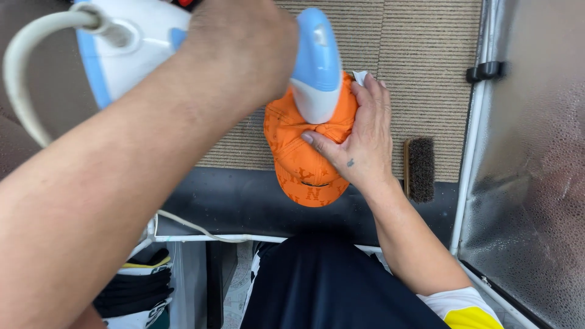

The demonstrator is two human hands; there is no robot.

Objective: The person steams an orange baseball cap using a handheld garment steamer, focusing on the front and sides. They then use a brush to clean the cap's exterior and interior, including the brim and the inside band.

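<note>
Head view: left hand [241, 45] seemingly grips steam iron [314, 67]; right hand [359, 137] steadies orange cap [304, 164].

The mat [420, 67] lies bare along its far edge and between the cap [304, 167] and the brush [420, 169], so a hand could pass there. The cap, the iron [314, 67] on it and the right hand [359, 134] fill the mat's near middle. The left hand [241, 49] and its forearm bar the left side, with the cord [24, 73] looping beyond. The foil panel [530, 152] and its rail close the right edge.
</note>
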